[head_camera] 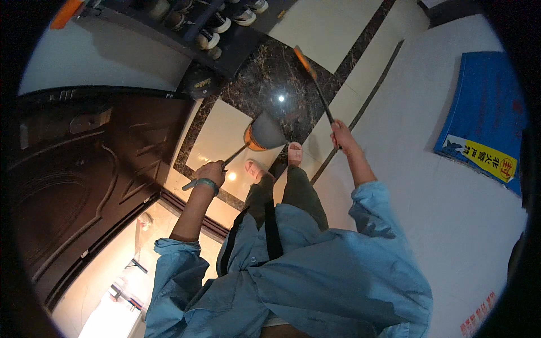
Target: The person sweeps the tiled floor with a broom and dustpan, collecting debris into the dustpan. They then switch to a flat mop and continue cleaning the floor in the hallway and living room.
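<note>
My left hand (211,173) is closed around the handle of a long-handled dustpan (270,132). The pan is grey with an orange back edge and hangs over or rests on the tiled floor ahead of my feet; I cannot tell which. In my right hand (343,136) is the dark handle of a broom (305,62). Its narrow orange head points away from me, over the dark marble floor (258,80). Whether the broom head touches the floor is unclear. Below the dustpan are my feet in pink slippers (295,153).
A dark shoe rack (190,44) with several shoes stands ahead to the left, a black cap or bag (200,84) by its foot. A brown panelled door (84,169) stands ajar at left beside a lit room. The white wall (393,139) at right carries a blue board (486,105) with writing.
</note>
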### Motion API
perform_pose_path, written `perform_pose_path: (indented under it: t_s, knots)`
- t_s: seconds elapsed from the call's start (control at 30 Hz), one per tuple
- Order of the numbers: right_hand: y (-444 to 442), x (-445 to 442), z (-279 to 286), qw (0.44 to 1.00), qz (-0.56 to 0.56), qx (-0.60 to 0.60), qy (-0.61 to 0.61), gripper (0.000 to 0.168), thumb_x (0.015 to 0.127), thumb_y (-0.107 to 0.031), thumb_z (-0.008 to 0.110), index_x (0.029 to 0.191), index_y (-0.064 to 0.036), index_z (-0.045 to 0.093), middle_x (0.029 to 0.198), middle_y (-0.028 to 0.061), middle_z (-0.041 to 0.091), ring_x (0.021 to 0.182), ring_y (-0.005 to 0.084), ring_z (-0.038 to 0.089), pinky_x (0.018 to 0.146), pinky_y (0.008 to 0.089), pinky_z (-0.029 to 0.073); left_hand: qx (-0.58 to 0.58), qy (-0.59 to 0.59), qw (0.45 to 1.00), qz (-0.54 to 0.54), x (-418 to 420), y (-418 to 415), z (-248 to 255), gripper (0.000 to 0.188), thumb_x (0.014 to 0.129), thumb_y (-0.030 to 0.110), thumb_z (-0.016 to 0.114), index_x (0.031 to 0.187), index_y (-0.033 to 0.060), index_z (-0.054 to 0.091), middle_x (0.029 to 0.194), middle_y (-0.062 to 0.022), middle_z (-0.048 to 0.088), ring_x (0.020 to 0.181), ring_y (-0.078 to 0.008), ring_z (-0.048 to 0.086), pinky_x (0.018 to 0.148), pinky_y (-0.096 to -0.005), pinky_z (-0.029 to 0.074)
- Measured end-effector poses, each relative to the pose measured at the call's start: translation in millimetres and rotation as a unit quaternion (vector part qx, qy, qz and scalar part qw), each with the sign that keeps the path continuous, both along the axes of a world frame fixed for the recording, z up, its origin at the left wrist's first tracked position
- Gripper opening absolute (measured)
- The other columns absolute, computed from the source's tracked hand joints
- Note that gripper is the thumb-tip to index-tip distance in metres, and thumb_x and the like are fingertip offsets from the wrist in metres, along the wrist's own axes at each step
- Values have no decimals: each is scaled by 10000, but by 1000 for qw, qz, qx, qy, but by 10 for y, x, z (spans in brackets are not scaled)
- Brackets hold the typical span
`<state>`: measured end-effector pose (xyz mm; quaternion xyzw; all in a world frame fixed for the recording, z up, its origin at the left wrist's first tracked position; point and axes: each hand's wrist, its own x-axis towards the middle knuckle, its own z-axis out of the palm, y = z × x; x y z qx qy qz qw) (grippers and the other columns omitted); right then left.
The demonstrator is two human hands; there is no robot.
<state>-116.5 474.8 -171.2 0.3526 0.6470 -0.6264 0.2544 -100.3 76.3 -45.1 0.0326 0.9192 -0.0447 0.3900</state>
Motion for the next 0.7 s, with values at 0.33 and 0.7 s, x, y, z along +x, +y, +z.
perform_pose_path:
  t_s: [0.33, 0.7]
  knots:
    - [-245, 427, -603, 960, 223, 166, -26, 353, 804, -179, 419, 1123, -41, 357, 760, 159, 519, 605, 234, 516, 516, 357, 421, -40, -68, 996, 44, -13, 64, -119, 226, 765, 212, 507, 969, 121, 546, 881, -107, 591, 820, -249, 575, 682, -361, 462]
    - [-924, 1401, 505, 946, -6, -257, -199, 322, 847, -184, 392, 1161, -172, 324, 535, -13, 382, 385, 65, 323, 341, 210, 284, 8, -51, 996, 68, 75, 9, -217, 234, 741, 154, 502, 964, 121, 562, 922, -106, 588, 857, -244, 569, 721, -329, 453]
